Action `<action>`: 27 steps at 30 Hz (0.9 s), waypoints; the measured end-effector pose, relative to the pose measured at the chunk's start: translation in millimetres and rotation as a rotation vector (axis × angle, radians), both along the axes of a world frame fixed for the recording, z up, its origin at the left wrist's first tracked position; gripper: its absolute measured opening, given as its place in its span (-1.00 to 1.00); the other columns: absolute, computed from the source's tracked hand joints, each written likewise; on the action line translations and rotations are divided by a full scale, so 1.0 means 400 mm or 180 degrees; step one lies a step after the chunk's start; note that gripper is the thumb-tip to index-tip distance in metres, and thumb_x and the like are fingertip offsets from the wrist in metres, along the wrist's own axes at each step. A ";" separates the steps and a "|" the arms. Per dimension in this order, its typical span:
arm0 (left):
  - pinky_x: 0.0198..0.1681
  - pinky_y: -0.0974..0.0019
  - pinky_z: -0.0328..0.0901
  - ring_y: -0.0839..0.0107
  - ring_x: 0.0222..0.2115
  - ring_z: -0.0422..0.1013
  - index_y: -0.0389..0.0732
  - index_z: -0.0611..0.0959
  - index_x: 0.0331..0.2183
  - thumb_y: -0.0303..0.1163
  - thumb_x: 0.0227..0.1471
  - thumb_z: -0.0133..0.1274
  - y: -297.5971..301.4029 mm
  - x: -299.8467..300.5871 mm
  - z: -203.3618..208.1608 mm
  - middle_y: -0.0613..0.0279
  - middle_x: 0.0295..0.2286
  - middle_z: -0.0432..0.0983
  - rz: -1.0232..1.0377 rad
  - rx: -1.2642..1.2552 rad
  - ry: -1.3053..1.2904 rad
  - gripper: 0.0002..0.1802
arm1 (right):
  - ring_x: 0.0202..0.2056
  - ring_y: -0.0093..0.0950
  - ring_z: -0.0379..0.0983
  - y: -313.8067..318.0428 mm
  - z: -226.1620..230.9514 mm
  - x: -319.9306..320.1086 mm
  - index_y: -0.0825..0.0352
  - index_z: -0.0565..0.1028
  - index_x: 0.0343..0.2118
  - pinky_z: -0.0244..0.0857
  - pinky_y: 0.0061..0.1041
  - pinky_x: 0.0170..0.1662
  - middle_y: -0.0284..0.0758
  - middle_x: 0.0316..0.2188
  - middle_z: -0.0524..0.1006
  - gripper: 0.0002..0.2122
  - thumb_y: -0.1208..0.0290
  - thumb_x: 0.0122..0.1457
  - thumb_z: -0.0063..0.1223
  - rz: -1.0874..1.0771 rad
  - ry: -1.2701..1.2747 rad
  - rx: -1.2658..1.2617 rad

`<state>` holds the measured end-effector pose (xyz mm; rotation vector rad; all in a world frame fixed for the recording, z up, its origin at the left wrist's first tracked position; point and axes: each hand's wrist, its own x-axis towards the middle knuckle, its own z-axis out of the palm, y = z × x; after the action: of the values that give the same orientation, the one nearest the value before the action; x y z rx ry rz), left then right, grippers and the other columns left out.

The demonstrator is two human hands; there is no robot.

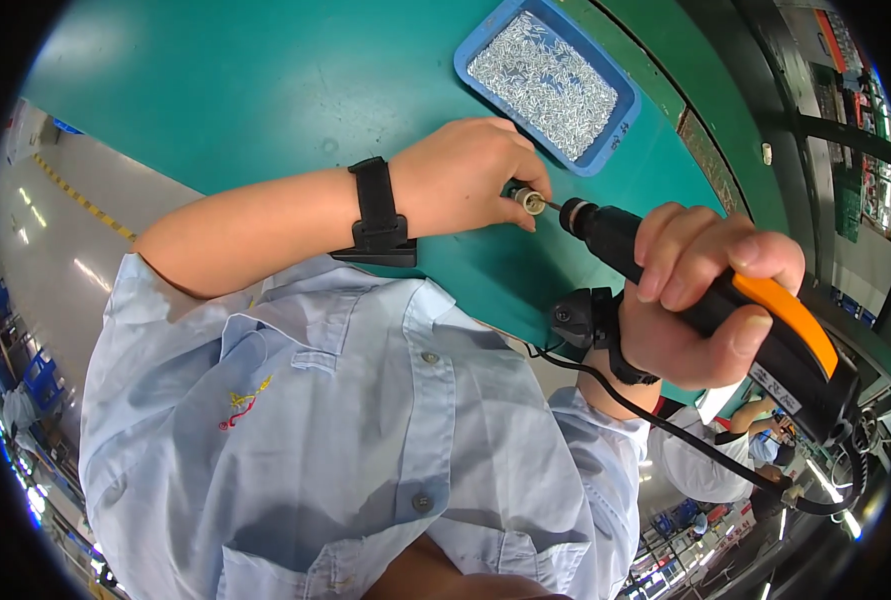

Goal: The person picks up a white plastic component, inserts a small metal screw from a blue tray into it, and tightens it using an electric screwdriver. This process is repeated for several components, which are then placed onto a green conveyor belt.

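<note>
My left hand (480, 175) is closed in a pinch on a small round part (531, 202), metallic with a pale rim and a hollow end. That hollow end faces right. My right hand (705, 285) wraps round a black electric screwdriver (613, 240) with an orange lever along its body. Its thin bit points left toward the part; whether the tip touches it, I cannot tell. Just beyond my left hand lies a blue plastic tray (620, 125) with many small silvery pieces (545, 80), slim like screws, spread inside.
Under my hands is a green tabletop (295, 90), with a raised green edge (665, 60) on the right. A black cable (695, 435) curves from my right wrist past the screwdriver's rear. Another person in pale clothing (700, 460) is at the lower right.
</note>
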<state>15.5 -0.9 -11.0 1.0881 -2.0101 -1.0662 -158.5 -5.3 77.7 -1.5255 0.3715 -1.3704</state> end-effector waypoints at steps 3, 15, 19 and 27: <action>-0.22 0.25 0.27 0.27 -0.34 0.37 -0.16 0.66 -0.42 -0.34 -0.27 0.23 -0.002 0.003 0.007 0.26 -0.48 0.52 -0.0034 0.0095 -0.0044 -0.76 | -0.71 -0.56 0.24 0.002 0.002 0.006 0.31 0.30 -0.29 0.15 -0.53 -0.59 -0.42 -0.72 0.30 -0.61 0.06 0.06 0.06 -0.0121 0.0054 0.0238; -0.26 0.27 0.26 0.29 -0.38 0.35 -0.16 0.65 -0.46 -0.40 -0.33 0.25 0.004 0.001 0.001 0.32 -0.49 0.51 -0.0047 -0.0039 0.0046 -0.77 | -0.75 -0.57 0.16 -0.008 0.002 0.024 0.32 0.29 -0.34 0.07 -0.55 -0.61 -0.41 -0.74 0.26 -0.75 0.20 0.14 -0.10 0.0168 0.0198 0.0179; -0.25 0.26 0.26 0.28 -0.38 0.35 -0.16 0.64 -0.47 -0.40 -0.34 0.25 -0.002 0.004 -0.002 0.31 -0.48 0.52 -0.0055 -0.0018 0.0025 -0.77 | -0.74 -0.55 0.22 -0.010 0.006 0.039 0.30 0.28 -0.36 0.14 -0.54 -0.61 -0.40 -0.74 0.29 -0.69 0.17 0.07 0.08 -0.0066 0.0189 0.0488; -0.25 0.20 0.29 0.18 -0.35 0.39 -0.20 0.63 -0.43 -0.36 -0.37 0.27 -0.002 0.016 -0.012 0.20 -0.46 0.52 -0.0083 -0.0261 0.0444 -0.69 | -0.76 -0.61 0.17 -0.041 0.066 -0.001 0.33 0.25 -0.36 0.04 -0.59 -0.66 -0.42 -0.75 0.29 -0.68 0.16 0.08 -0.01 0.0049 -0.0007 0.0211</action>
<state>21.8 -1.8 -15.9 0.9223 -1.9441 -1.0344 -159.1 -21.7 104.3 -1.4693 0.3991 -1.3350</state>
